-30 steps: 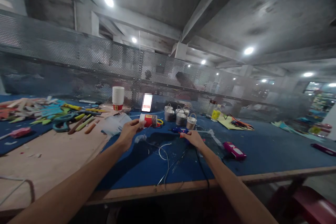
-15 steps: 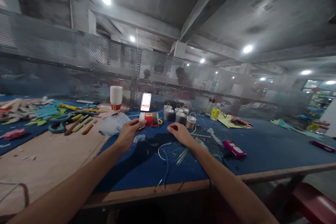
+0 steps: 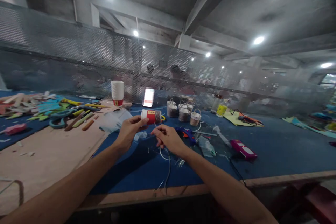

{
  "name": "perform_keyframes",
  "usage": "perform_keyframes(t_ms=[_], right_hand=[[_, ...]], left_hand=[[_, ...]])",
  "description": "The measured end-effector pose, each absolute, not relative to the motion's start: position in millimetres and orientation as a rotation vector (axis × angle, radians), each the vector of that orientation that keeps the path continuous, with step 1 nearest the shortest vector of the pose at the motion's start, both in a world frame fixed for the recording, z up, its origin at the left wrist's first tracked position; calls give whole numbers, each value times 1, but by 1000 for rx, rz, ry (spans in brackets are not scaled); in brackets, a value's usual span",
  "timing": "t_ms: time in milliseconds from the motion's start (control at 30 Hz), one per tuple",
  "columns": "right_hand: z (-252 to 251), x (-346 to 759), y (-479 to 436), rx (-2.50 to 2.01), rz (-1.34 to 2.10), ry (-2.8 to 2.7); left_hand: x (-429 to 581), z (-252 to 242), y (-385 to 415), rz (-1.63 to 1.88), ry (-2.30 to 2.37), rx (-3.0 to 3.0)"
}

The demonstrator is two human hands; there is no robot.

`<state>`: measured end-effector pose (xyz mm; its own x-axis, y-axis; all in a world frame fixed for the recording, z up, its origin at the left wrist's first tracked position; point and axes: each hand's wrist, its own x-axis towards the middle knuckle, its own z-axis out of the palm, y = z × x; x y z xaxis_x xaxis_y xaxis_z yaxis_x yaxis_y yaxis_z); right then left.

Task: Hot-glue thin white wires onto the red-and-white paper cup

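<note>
Holding a red-and-white cup (image 3: 150, 116) sideways in the left hand (image 3: 129, 130) and pinching thin cord (image 3: 155, 125) in the right hand (image 3: 168, 138).

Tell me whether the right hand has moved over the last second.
Yes, leftward: judged against the rightmost small bucket, the right hand went from just in front of it to its left, near the red-and-white cup.

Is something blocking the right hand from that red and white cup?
Nothing visible blocks it. The right hand is close to the red and white cup in the left hand; only a thin cord shows between.
</note>
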<state>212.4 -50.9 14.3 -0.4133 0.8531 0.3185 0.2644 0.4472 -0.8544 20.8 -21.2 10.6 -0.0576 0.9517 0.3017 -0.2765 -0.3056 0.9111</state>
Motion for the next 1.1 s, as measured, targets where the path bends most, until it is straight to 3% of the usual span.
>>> perform_keyframes(t_ms=[167,300,1100], right_hand=[[19,221,-53,-1080,204,-2067],[21,227,-50,-1059,-19,-2085],[24,238,-31,-913,148,-1806]], left_hand=[[24,14,-26,1524,930,1324],[26,17,-30,1493,975,1370],[29,31,-46,1323,951,1646]])
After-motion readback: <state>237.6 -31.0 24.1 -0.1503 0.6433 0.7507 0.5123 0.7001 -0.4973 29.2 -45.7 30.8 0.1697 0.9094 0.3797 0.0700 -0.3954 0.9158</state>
